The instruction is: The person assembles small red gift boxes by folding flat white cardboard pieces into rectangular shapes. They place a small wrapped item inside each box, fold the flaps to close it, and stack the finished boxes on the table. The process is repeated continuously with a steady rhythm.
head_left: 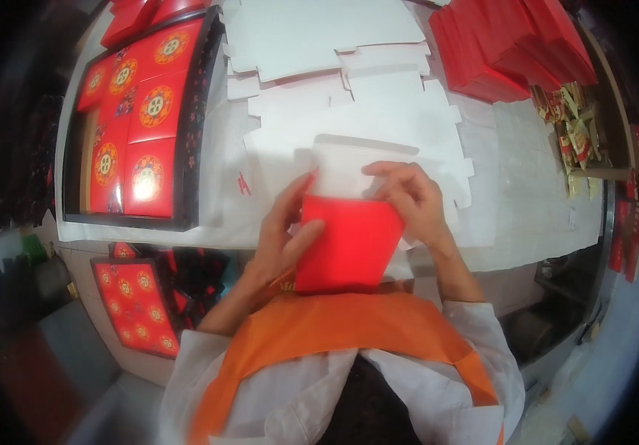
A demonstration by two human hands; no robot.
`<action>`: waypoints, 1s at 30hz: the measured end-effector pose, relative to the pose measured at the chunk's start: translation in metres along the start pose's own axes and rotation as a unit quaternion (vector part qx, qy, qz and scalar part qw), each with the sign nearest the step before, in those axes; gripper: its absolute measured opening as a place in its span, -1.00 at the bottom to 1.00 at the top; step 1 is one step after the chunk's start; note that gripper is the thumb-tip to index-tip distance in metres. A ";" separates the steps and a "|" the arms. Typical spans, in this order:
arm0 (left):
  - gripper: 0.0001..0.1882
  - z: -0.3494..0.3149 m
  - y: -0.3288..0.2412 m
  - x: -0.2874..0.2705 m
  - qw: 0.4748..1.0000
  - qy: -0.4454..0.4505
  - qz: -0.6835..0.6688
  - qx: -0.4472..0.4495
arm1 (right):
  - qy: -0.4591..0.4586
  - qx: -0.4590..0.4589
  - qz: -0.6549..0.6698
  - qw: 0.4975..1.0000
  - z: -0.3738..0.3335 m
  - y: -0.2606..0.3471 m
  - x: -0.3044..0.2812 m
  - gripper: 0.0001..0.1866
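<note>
The table (512, 211) has a white covering, and the room around it is dark at the borders of the view. Between the two hands is a red box (349, 248), close before the person's orange apron (342, 326). The left hand (281, 233) is gripping this box at its left side, with the thumb lying upon the red face. The right hand (417, 204) is at the upper right corner, its fingers bent and partly closed; I cannot tell if they are pinching the edge. Just beyond both hands, a pale panel (342, 169) stretches away from the box's upper edge; I cannot tell if it is joined there.

Farther beyond the hands lie overlapping white cardboard sheets (408, 111). Near the left hand, on its left, there are small red pieces (244, 184), and farther left is a dark-edged tray (188, 148) with red boxes bearing round yellow emblems. Below it, lower left of the left hand, stands a similar red panel (130, 304). Well beyond the right hand, to the right, are stacked red boxes (483, 52) and small gold-and-red packets (575, 137).
</note>
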State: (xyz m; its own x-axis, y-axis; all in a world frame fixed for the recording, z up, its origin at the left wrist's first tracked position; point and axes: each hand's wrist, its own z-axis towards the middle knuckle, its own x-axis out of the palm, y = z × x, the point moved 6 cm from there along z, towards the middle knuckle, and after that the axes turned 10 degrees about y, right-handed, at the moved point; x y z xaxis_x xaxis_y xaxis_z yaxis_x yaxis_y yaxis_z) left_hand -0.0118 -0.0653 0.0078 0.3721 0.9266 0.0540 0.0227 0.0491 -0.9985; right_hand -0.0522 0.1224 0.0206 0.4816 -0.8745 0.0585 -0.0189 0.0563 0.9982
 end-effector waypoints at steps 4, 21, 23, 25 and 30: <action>-0.68 0.018 0.001 -0.019 0.990 0.019 0.136 0.012 | -0.056 -0.144 -0.035 0.987 -0.010 -0.006 0.003 -0.96; -0.79 0.030 -0.019 -0.010 0.991 -0.121 0.061 0.011 | -0.201 -0.013 0.071 0.977 -0.008 0.002 0.016 -0.85; -0.86 0.033 -0.021 -0.013 0.987 -0.102 0.116 0.029 | -0.190 -0.006 0.071 0.979 -0.007 0.002 0.017 -0.92; -0.90 0.032 -0.018 -0.014 0.989 -0.100 0.106 0.028 | -0.185 -0.013 0.050 0.981 -0.005 0.001 0.016 -0.94; -0.94 0.029 -0.011 -0.016 0.990 -0.112 0.080 0.034 | -0.189 -0.043 0.046 0.980 -0.007 -0.007 0.015 -0.94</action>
State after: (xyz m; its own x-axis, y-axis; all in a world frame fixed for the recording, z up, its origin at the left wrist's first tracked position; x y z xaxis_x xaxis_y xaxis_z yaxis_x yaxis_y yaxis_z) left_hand -0.0450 -0.0699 0.0178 0.1511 0.9835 -0.0996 -0.0851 -0.0875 -0.9925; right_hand -0.0386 0.1123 0.0142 0.1226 -0.9787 0.1645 0.0337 0.1698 0.9849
